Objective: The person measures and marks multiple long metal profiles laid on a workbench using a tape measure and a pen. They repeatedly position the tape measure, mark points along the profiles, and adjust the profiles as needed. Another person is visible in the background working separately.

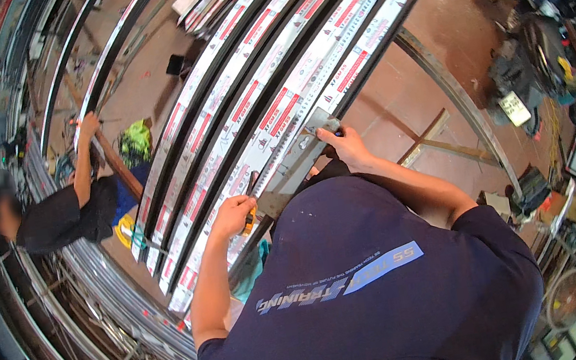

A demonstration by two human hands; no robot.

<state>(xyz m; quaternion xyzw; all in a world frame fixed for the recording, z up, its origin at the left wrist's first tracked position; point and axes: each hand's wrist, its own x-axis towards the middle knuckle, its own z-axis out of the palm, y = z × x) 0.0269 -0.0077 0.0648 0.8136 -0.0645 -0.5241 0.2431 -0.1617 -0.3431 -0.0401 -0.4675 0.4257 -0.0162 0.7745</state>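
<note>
Head view: both hands on the near edge of the metal bars.
I see the left hand (231, 216) closed around an orange-handled tool (250, 221), dark tip up, near the plate's left end. Right hand (348, 145) grips the right end of the grey metal plate (295, 164), thumb on top; plate sits along the nearest of the labelled bars (283, 110), between my hands. Co-worker (58, 220) at far left, one arm out toward another bar.

Workshop, likely for metalwork; long profiles (283, 109) across a stand (453, 87); stacked bars (104, 276) at left.
</note>
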